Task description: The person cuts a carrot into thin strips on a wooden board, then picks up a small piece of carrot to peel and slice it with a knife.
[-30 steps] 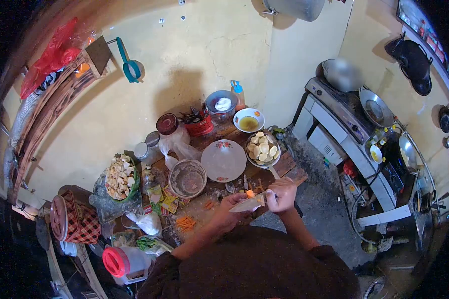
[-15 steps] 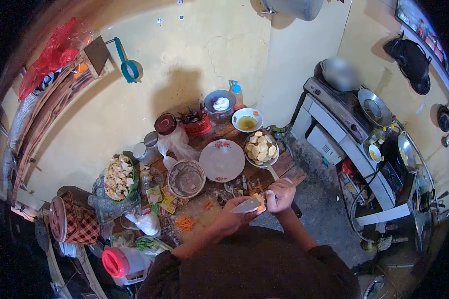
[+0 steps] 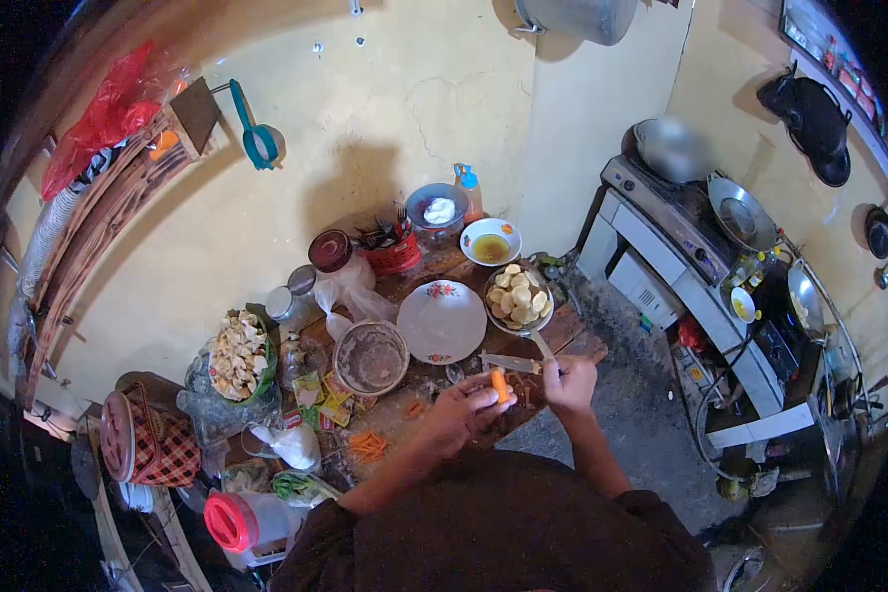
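Note:
My left hand [image 3: 461, 412] grips a short piece of orange carrot [image 3: 501, 386], which points up from the fingertips. My right hand [image 3: 570, 385] is closed around a knife [image 3: 509, 363]; its blade points left, just beyond the carrot and apart from it. Both hands are above the near right part of the wooden table. To the left of my left hand, thin carrot strips [image 3: 368, 446] lie in a small pile. A white plate with red flowers [image 3: 442, 324] is beyond my hands, beside a handled strainer or pan of pale round slices [image 3: 518, 297].
A flour-smeared bowl [image 3: 370, 357] stands left of the plate. Further back are a bowl of yellow liquid [image 3: 490, 243], a red cutlery basket [image 3: 393, 255] and jars. Leftward sit chopped pale pieces [image 3: 239, 357] and a pink-lidded jug [image 3: 231, 521]. A stove [image 3: 666, 212] is at right.
The knife has come away from the carrot, and my right hand has shifted right and turned, so the blade now lies beyond the carrot. My left hand has turned the carrot upward.

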The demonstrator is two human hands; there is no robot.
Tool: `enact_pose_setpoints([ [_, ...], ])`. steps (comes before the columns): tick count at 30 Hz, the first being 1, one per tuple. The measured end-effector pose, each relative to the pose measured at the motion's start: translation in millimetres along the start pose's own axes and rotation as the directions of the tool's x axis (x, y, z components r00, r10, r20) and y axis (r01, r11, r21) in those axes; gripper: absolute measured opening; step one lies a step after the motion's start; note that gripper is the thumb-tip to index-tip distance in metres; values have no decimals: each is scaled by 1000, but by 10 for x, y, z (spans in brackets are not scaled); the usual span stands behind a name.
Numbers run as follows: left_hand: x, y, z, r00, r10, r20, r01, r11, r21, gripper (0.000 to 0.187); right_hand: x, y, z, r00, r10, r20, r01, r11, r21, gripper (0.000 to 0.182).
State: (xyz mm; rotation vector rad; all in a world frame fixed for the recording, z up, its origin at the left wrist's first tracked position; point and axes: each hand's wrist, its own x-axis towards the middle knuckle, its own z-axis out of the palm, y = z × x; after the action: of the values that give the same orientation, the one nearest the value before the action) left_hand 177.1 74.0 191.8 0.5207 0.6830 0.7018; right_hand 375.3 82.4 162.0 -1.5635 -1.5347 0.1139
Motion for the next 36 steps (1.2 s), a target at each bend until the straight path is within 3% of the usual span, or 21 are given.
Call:
enact_pose_setpoints([
  [2,10,51,-27,997,69,-29,-69,998,5,39,23,-10,-57,998,-68,17,66,993,100,26],
  [3,-8,77,-27,995,94,17,-91,984,-151,31,31,-32,-80,998,-63,16,61,993,99,26],
  [5,16,82,-129,995,103,9,-101,986,-132,31,58,-115,-118,970,-236,50,224,959,172,24],
  [8,4,129,-173,993,119,18,-117,987,-112,30,82,-260,-168,947,-317,54,310,944,117,20],
  [22,-122,165,3,994,100,-47,-104,990,-100,23,104,-330,-129,934,-357,0,354,928,115,18],
  [31,-123,104,-3,991,135,10,-133,984,-115,21,84,-319,-134,931,-365,-24,365,921,137,18],
  [34,-133,104,-28,994,105,41,-104,994,-25,28,94,-370,-157,927,-374,-39,375,916,143,19],
  [36,-83,44,-53,986,114,121,-106,992,-73,28,90,-387,-163,924,-381,-36,382,911,154,19],
])
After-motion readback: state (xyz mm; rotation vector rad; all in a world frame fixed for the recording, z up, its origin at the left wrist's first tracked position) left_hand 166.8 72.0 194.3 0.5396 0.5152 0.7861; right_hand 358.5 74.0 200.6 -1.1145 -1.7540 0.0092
